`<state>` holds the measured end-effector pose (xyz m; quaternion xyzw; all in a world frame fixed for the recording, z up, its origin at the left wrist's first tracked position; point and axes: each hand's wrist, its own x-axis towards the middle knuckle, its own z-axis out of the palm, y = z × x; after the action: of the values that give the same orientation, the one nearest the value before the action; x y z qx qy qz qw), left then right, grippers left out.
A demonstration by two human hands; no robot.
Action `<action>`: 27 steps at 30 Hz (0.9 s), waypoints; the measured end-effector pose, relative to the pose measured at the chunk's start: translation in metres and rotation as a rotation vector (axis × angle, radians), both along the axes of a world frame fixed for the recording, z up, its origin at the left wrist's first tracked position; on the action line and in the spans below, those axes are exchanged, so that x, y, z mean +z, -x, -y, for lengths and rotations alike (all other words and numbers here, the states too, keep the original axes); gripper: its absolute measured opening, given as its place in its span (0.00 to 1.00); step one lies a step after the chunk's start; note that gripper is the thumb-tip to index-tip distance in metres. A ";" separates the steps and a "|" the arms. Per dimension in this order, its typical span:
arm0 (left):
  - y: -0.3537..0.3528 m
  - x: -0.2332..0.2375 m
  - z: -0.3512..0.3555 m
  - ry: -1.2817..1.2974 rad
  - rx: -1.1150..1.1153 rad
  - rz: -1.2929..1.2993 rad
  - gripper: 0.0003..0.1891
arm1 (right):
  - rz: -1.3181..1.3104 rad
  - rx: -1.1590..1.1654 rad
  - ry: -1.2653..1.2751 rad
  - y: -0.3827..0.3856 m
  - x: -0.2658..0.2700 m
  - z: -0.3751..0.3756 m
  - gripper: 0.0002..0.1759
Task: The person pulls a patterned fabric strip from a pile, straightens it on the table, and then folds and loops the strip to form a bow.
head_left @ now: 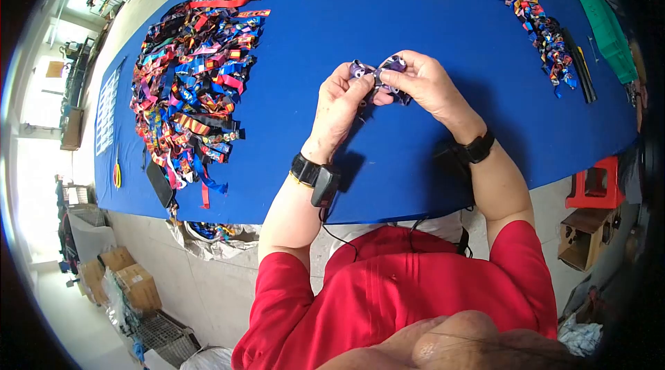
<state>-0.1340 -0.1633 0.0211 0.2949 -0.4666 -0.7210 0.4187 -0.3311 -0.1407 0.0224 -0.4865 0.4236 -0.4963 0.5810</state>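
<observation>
Over the middle of the blue table, a small purple patterned fabric bow [395, 63] is held between my two hands. My left hand [336, 98] pinches its left side, thumb on top. The right side is gripped by my right hand [426, 85], and both thumbs nearly meet at the bow's centre. Fingers cover part of the fabric, so its full shape is hidden. To the left lies a large heap of colourful fabric strips [187, 86], laid in rows.
The blue-covered table [312, 31] spans the view. A long row of small colourful fabric pieces [519, 6] runs along its right side, near dark rods [582, 69] and a green bin [604, 27]. Yellow-handled scissors [117, 175] lie at left; a red stool [597, 186] stands right.
</observation>
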 end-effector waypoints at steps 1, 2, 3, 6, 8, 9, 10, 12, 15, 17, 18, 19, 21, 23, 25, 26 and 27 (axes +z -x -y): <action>0.001 0.001 0.000 0.000 0.007 -0.012 0.07 | -0.031 -0.008 -0.001 0.000 0.001 -0.001 0.07; 0.001 0.001 -0.001 0.000 0.014 -0.023 0.06 | -0.063 -0.016 -0.002 0.001 0.004 -0.002 0.07; 0.002 -0.001 -0.001 0.010 0.023 -0.022 0.06 | -0.095 -0.025 -0.002 0.001 0.006 -0.002 0.07; 0.002 -0.008 0.001 0.035 0.052 -0.010 0.04 | -0.097 -0.032 0.005 0.000 0.003 -0.001 0.06; 0.003 -0.010 0.001 0.046 0.076 0.010 0.03 | -0.161 -0.048 -0.025 0.001 0.007 -0.002 0.06; 0.003 -0.010 0.001 0.040 0.078 0.002 0.03 | -0.194 -0.055 -0.039 0.001 0.010 -0.002 0.06; 0.003 -0.010 0.001 0.034 0.081 -0.005 0.03 | -0.187 -0.069 -0.035 0.000 0.012 -0.003 0.06; 0.005 -0.009 -0.001 0.058 0.099 0.016 0.03 | -0.173 -0.100 -0.030 -0.004 0.016 -0.006 0.07; 0.009 -0.006 -0.004 0.137 0.118 0.089 0.03 | -0.233 -0.150 -0.026 -0.003 0.011 -0.004 0.07; 0.009 -0.007 -0.005 0.171 0.104 0.122 0.03 | -0.188 -0.155 -0.002 -0.002 -0.008 0.002 0.06; 0.008 -0.008 -0.006 0.188 0.104 0.117 0.03 | -0.165 -0.157 0.011 -0.003 -0.013 0.004 0.06; 0.008 -0.010 -0.006 0.204 0.103 0.112 0.03 | -0.187 -0.169 0.022 -0.002 -0.015 0.004 0.06; 0.008 -0.012 -0.005 0.213 0.094 0.080 0.04 | -0.232 -0.194 0.043 -0.003 -0.015 0.004 0.05; 0.008 -0.013 -0.003 0.198 0.079 0.028 0.04 | -0.240 -0.184 0.047 -0.002 -0.007 0.002 0.06; 0.008 -0.007 -0.004 0.156 0.069 0.019 0.06 | -0.218 -0.186 0.047 -0.002 -0.004 0.001 0.07; 0.008 -0.005 -0.005 0.135 0.064 0.013 0.06 | -0.192 -0.194 0.045 -0.002 -0.005 0.001 0.07; 0.008 -0.005 -0.004 0.134 0.047 0.024 0.07 | -0.167 -0.200 0.042 -0.002 -0.005 0.002 0.07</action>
<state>-0.1416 -0.1595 0.0163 0.2858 -0.5118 -0.6747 0.4485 -0.3290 -0.1425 0.0175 -0.4937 0.5063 -0.5182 0.4810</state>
